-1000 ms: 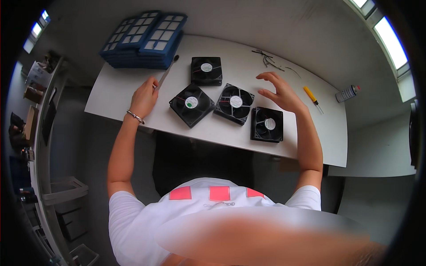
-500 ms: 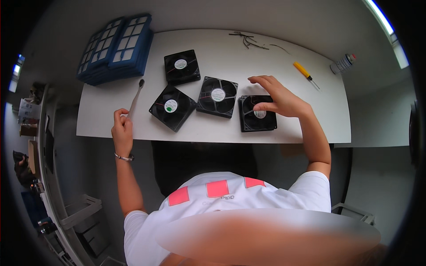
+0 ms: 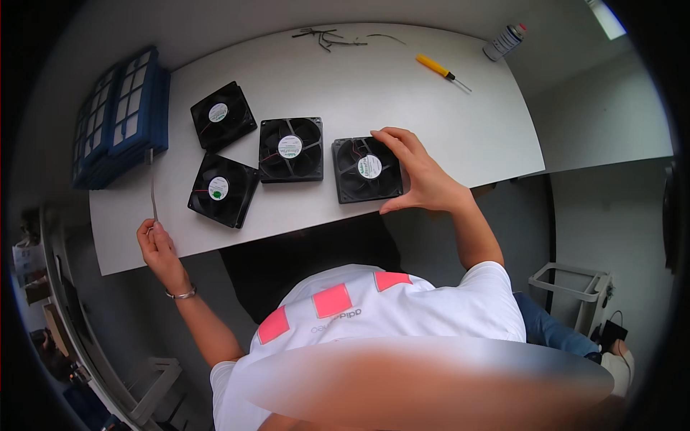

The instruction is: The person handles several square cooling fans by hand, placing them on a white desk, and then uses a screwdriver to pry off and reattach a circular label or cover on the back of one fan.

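At the table's left front edge my left hand [image 3: 159,248] is closed around the lower end of a slim toothbrush-like brush [image 3: 153,190], which points away from me. My right hand [image 3: 424,176] spans the right side of a square black cooling fan [image 3: 358,179], fingers at its far edge and thumb at its near edge. That fan has a round white label and lies near the front edge. To its left is a second black fan [image 3: 310,151]. Further left, a third fan [image 3: 236,208] lies turned at an angle, with another fan [image 3: 241,111] behind it.
Blue-framed panels with white grids [image 3: 133,108] are stacked at the table's left end. At the back lie dark wire pieces [image 3: 327,37] and a yellow-handled screwdriver [image 3: 435,67]. A spray can [image 3: 504,43] stands at the back right corner. A grey-white trolley frame [image 3: 575,276] stands on the right.
My right hand has gone from hovering over the rightmost fan to gripping its edges. My left hand still holds the brush. The whole view has turned and shifted.
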`<move>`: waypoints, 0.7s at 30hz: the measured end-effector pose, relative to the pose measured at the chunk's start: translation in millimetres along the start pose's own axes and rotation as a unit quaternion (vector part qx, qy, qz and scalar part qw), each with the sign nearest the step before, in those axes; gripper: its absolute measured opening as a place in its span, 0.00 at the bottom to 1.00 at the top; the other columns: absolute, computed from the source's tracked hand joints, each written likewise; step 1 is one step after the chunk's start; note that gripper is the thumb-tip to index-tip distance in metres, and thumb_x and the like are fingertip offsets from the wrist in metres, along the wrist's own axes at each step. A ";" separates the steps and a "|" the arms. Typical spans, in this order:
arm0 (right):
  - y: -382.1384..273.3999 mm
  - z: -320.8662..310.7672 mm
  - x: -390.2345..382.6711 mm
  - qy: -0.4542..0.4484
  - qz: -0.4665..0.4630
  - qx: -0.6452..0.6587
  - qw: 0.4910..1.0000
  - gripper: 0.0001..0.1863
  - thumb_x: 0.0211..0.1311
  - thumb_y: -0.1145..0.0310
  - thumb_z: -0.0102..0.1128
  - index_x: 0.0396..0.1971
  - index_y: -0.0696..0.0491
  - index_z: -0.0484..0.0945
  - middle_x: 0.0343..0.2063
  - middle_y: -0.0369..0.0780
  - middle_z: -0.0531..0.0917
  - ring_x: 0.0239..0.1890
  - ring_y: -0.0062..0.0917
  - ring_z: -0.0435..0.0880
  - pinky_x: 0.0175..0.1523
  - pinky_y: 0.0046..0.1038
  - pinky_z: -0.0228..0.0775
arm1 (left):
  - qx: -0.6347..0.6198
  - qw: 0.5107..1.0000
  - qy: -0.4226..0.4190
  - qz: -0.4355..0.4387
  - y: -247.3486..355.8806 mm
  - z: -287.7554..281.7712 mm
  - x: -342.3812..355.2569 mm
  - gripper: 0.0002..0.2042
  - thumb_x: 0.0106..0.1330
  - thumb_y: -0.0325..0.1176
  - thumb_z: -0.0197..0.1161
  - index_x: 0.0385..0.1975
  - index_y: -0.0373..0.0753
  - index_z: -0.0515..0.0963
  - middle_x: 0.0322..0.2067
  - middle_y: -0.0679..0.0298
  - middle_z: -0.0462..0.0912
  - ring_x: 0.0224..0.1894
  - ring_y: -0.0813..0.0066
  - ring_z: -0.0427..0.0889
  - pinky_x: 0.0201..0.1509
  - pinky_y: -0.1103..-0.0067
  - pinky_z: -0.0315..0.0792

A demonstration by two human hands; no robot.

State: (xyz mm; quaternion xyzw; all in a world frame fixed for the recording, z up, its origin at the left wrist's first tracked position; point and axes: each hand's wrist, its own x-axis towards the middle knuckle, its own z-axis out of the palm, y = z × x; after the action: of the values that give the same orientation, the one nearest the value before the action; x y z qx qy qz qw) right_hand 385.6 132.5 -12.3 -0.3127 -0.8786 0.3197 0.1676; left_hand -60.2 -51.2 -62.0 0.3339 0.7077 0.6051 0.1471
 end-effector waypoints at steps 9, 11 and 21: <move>5.9 8.2 -3.1 0.031 -0.019 -0.007 0.999 0.63 0.36 0.43 0.83 0.72 0.51 0.57 0.66 0.48 0.61 0.70 0.45 0.62 0.73 0.40 0.57 | 0.093 0.980 -0.089 0.151 46.5 18.2 -35.2 0.09 0.76 0.32 0.55 0.50 0.35 0.72 0.26 0.75 0.67 0.27 0.89 0.59 0.31 0.87 0.55; 4.4 9.6 -3.8 0.033 -0.020 -0.001 0.999 0.62 0.36 0.45 0.83 0.72 0.51 0.58 0.66 0.48 0.61 0.70 0.44 0.62 0.73 0.40 0.57 | 0.096 0.978 -0.053 0.178 44.1 17.5 -27.0 0.10 0.76 0.32 0.55 0.51 0.35 0.73 0.26 0.74 0.68 0.27 0.88 0.61 0.32 0.86 0.57; 0.9 -1.7 -9.5 0.177 -0.034 -0.038 0.983 0.51 0.32 0.66 0.83 0.64 0.51 0.67 0.60 0.44 0.69 0.65 0.40 0.69 0.69 0.38 0.65 | 0.020 0.997 -0.032 0.065 -12.0 10.4 9.2 0.10 0.76 0.33 0.56 0.51 0.36 0.74 0.24 0.77 0.67 0.26 0.90 0.61 0.31 0.88 0.57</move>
State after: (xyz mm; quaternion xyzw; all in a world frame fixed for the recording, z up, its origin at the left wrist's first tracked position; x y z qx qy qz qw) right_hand 393.9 127.6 -12.5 -0.3404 -0.8565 0.2203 0.3193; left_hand -64.2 -37.9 -74.0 0.4013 0.6915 0.5879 0.1231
